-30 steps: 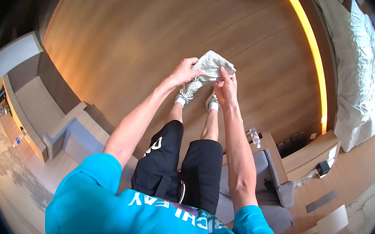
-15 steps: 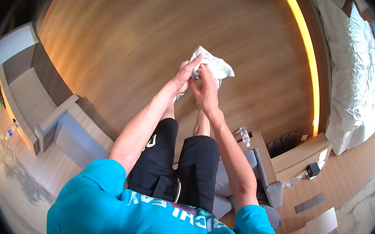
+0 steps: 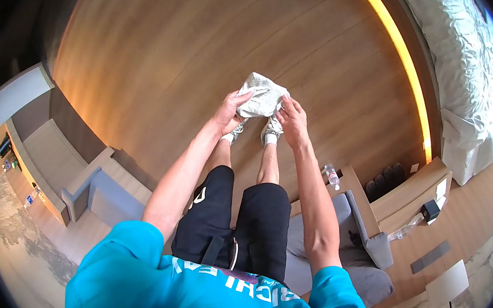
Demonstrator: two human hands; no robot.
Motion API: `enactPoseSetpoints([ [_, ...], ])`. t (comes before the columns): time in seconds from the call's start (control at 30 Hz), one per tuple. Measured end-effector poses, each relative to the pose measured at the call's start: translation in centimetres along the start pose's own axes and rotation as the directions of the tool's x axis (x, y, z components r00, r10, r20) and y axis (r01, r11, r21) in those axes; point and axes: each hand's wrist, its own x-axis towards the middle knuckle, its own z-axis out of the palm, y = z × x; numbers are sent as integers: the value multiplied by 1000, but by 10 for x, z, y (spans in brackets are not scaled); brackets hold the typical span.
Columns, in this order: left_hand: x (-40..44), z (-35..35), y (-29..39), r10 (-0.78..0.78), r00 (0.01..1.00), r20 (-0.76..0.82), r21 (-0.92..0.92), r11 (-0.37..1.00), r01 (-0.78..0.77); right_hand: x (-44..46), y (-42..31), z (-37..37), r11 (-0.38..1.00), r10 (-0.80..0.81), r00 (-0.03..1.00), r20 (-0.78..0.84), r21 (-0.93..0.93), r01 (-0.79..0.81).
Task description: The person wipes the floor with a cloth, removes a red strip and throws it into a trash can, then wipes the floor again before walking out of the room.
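Observation:
A white cloth (image 3: 261,96), folded into a small crumpled bundle, is held out in front of me above my shoes. My left hand (image 3: 226,114) grips its left side, the thumb lying on top and the fingers underneath. At the upper right corner, my right hand (image 3: 293,119) pinches the edge between thumb and fingers. Part of both white shoes (image 3: 271,128) shows below the cloth; their toes are hidden behind it.
Wooden floor (image 3: 172,58) surrounds my feet. On the right are a bed with white bedding (image 3: 472,87), a grey chair (image 3: 341,222) and a wooden desk with a plastic bottle (image 3: 332,177). A grey-blue seat (image 3: 113,197) stands on the left.
My right hand has moved from over the cloth to its right edge. The cloth is now more squarely spread between both hands and slightly lower in view.

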Motion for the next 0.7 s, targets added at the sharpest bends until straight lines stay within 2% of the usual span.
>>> enactPoseSetpoints([
  [0.1,4,-1,-3,85,995,-60,226,972,-69,3,0,2,1000,-4,1000,20,14,3],
  [0.13,4,-1,-1,88,994,-61,227,971,-72,4,0,2,993,-69,998,-4,-92,68],
  [0.17,5,-2,3,118,992,-46,345,934,-95,5,0,2,971,-137,990,-22,-199,130],
  [0.2,5,-2,6,146,989,-27,458,881,-117,5,0,2,971,-140,990,-19,-200,134],
  [0.27,9,-2,14,149,988,-33,479,870,-115,8,1,2,941,-214,976,44,-258,218],
  [0.33,15,-5,19,140,989,-40,636,767,-83,11,-1,2,923,-232,971,50,-302,237],
  [0.4,20,-11,17,175,982,-68,641,762,-92,15,-4,2,877,-277,958,74,-388,283],
  [0.47,32,-33,12,267,963,-24,812,568,-137,16,-10,6,850,-305,949,80,-428,309],
  [0.5,31,-32,10,269,963,-30,812,569,-133,17,-11,6,821,-332,940,83,-465,331],
  [0.57,32,-31,5,423,906,-27,908,390,-155,19,-12,7,803,-353,933,67,-490,339],
  [0.6,31,-26,5,428,903,-34,908,391,-151,21,-14,8,782,-379,924,50,-516,349],
  [0.67,27,-17,2,459,881,-114,959,281,-22,21,-15,7,761,-389,919,60,-542,357],
  [0.7,29,-18,-3,483,867,-121,966,257,-9,21,-17,6,747,-384,922,54,-568,344],
])
